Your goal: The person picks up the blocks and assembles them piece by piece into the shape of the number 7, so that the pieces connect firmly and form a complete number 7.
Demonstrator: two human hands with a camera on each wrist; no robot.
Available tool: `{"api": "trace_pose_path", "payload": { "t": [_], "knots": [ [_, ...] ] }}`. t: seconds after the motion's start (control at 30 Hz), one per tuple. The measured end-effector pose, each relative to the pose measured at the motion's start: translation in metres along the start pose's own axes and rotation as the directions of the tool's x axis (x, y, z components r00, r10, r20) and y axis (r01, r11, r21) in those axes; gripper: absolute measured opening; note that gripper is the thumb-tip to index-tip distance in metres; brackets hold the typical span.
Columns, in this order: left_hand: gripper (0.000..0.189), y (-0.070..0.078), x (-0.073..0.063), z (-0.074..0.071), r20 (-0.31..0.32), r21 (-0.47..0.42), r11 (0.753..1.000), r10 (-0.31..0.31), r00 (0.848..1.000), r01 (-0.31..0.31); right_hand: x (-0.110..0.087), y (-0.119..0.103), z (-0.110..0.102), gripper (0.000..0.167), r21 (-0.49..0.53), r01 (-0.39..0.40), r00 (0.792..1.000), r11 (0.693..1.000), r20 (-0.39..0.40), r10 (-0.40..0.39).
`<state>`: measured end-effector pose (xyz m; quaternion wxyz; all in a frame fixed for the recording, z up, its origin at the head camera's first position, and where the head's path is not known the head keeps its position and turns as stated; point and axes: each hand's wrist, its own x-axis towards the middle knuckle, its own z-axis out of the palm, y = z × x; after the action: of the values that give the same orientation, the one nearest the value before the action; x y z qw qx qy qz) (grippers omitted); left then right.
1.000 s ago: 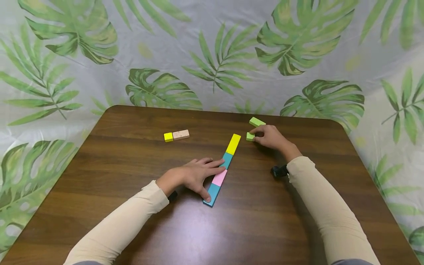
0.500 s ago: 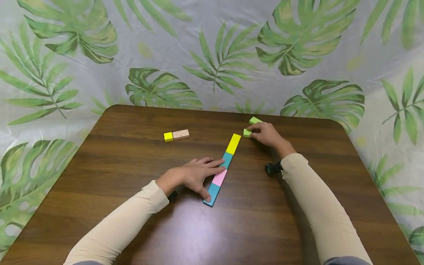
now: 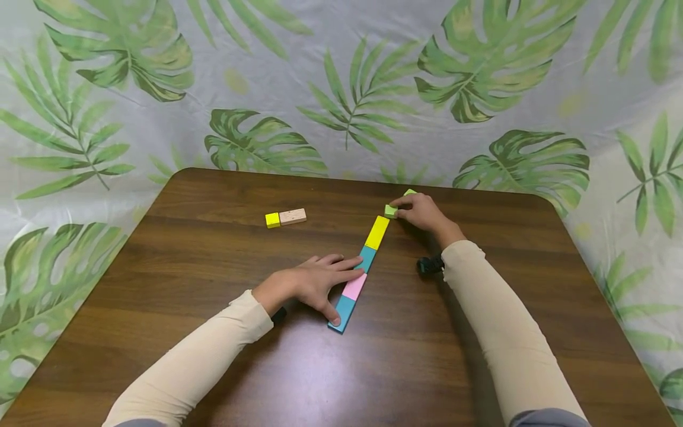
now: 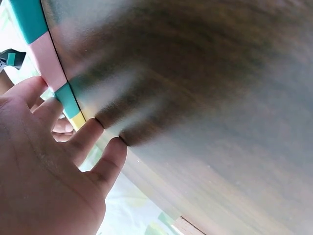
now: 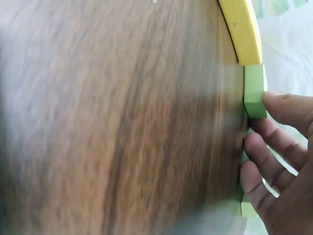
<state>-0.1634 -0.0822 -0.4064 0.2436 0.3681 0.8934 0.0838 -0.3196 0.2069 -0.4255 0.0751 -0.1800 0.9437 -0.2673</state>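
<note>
A slanting row of blocks runs along the table: a near teal block [image 3: 344,309], a pink block [image 3: 354,287], another teal block [image 3: 367,256] and a yellow block [image 3: 376,232] at the far end. My left hand [image 3: 313,283] is spread over it, thumb on the near teal block, fingertips at the pink and farther teal blocks. My right hand [image 3: 424,213] pinches a small green block [image 3: 391,211] by the row's far end. In the right wrist view this green block [image 5: 254,88] lines up end to end with the yellow block [image 5: 242,29]. A second green block [image 3: 409,192] is partly hidden behind the right hand.
Toward the back left, a small yellow block [image 3: 272,220] sits against a plain wooden block [image 3: 293,216]. The brown table [image 3: 192,284] ends at its back edge before a leaf-patterned cloth [image 3: 352,95].
My right hand has brought the small green block leftward and slightly away, up to the far end of the yellow block. My left hand has stayed in place on the row.
</note>
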Motion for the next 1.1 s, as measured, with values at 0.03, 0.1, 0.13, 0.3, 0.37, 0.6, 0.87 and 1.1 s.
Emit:
{"api": "trace_pose_path", "payload": {
  "t": [0.03, 0.1, 0.13, 0.3, 0.37, 0.6, 0.87, 1.1],
  "knots": [
    [0.104, 0.0, 0.0, 0.0, 0.0, -0.002, 1.0, -0.001, 1.0, 0.001, 0.001, -0.001, 0.001, 0.033, 0.0, 0.002, 1.0, 1.0, -0.003, -0.002],
    [0.104, 0.0, 0.001, 0.001, -0.001, -0.005, 1.0, -0.002, 1.0, 0.002, 0.002, -0.002, 0.002, 0.032, -0.003, 0.006, 1.0, 1.0, -0.005, -0.006],
    [0.104, 0.0, 0.001, 0.001, 0.0, -0.007, 1.0, -0.003, 1.0, 0.003, 0.002, -0.003, 0.003, 0.032, -0.004, 0.004, 1.0, 1.0, -0.005, -0.004],
    [0.105, -0.001, 0.001, 0.001, 0.004, -0.01, 1.0, 0.001, 1.0, -0.001, 0.003, -0.005, 0.005, 0.033, -0.001, 0.011, 1.0, 1.0, -0.004, -0.011],
    [0.105, -0.001, 0.001, 0.001, 0.002, -0.009, 1.0, 0.002, 1.0, -0.002, 0.003, -0.006, 0.005, 0.033, 0.011, 0.022, 1.0, 1.0, -0.004, -0.022],
    [0.103, 0.0, 0.0, 0.0, -0.002, -0.006, 1.0, 0.0, 1.0, 0.0, 0.002, -0.009, 0.005, 0.034, 0.044, 0.033, 0.999, 0.999, 0.007, -0.033],
    [0.103, 0.0, 0.0, -0.001, 0.0, -0.002, 1.0, 0.006, 1.0, -0.006, 0.0, -0.011, 0.005, 0.033, 0.047, 0.044, 0.999, 0.998, -0.001, -0.044],
    [0.103, 0.001, 0.001, -0.001, 0.006, -0.002, 1.0, 0.003, 1.0, -0.003, 0.0, -0.009, 0.006, 0.033, 0.052, 0.04, 0.999, 0.998, 0.003, -0.041]
  ]
}}
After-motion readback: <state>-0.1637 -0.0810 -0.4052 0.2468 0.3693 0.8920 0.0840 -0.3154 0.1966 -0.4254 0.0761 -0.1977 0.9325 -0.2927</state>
